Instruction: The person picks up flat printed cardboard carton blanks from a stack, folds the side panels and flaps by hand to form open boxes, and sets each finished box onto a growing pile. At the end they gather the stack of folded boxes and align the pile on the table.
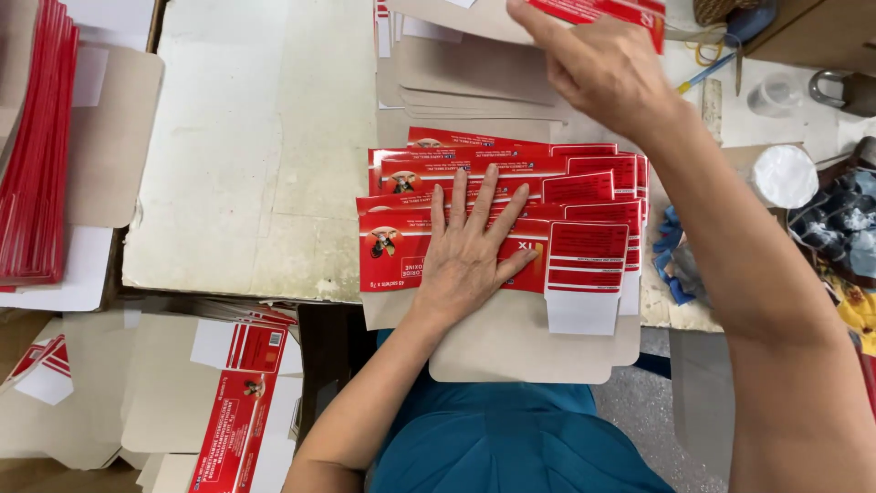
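— What carries all this?

— A worn, pale table point(246, 146), its surface scuffed and chipped at the near edge. It holds the work close to the person's body, so both hands reach without stretching.

— And the big piles?

— At the far left a thick stack of red carton blanks point(36, 146) stands on edge, packed tight, likely a store kept out of the way. Below the table's edge more flat blanks point(233, 402) lie loose, brown side and red side mixed.

— What sits in the middle?

— A fanned stack of red printed blanks point(584, 196), each one stepped a little back from the one under it, so every edge shows and can be picked off singly. Behind it lies a pile of plain brown blanks point(474, 78).

— The hands?

— The left hand point(470, 251) lies flat on the fanned stack, fingers spread and open, gripping nothing; it seems to pin the fan so it does not slide. The right hand point(602, 64) is up at the far edge, fingers closed in a pinch on a single red blank point(598, 11), lifted clear of the pile.

— Small things?

— To the right, a white round lid point(785, 175), a clear plastic cup point(774, 93), and a blue-handled tool point(716, 66), set aside but near.
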